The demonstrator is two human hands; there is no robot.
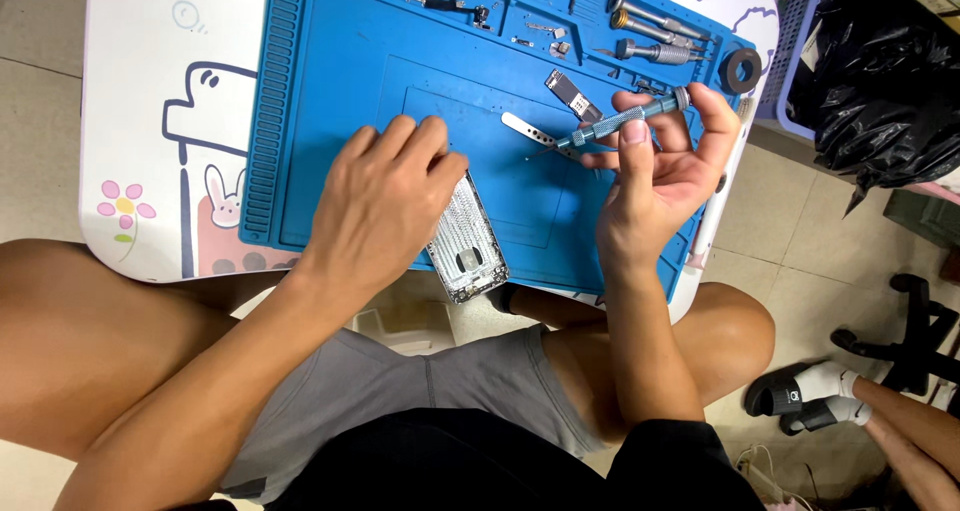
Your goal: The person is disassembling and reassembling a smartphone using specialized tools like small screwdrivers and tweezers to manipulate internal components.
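Both hands busy: left hand (pixel 385 206) pinned phone (pixel 467 239) flat; right hand (pixel 655 161) pinched screwdriver (pixel 620 123), tip beyond grip. Best kept vertical, light pressure.

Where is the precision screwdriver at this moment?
In the head view, the screwdriver is right of centre, held in the right hand above the blue mat, tip pointing toward the metal pry tool.
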